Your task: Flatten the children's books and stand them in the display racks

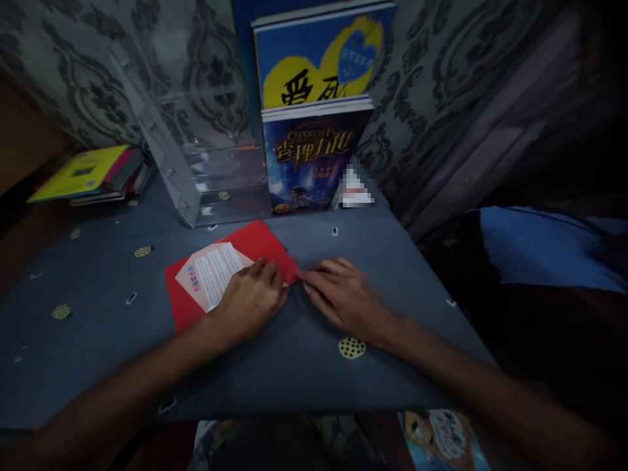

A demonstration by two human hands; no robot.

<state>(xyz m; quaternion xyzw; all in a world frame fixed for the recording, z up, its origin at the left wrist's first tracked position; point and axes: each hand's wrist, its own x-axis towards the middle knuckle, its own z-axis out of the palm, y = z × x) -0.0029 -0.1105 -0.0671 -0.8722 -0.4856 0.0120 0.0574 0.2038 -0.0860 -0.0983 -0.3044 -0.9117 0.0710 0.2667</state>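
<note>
A flat red booklet or paper piece [260, 242], with a pale pink panel and white printed text, lies at an angle on the cloth-covered table. My left hand [252, 294] rests over its right part, fingers bent and close together on the red surface, covering part of the text. At the right corner, the fingertips of my right hand [343, 291] pinch the red edge. Beneath my hands the paper's near edge is partly hidden, so I cannot tell whether it is folded there.
Behind stands a clear acrylic rack [196, 163] holding a dark blue book [314, 186] and a blue-yellow book [299, 59]. Several books [83, 173] are stacked at the back left. Patterned grey cloth [122, 366] covers the table. Below its front edge lies a colourful book [441, 438].
</note>
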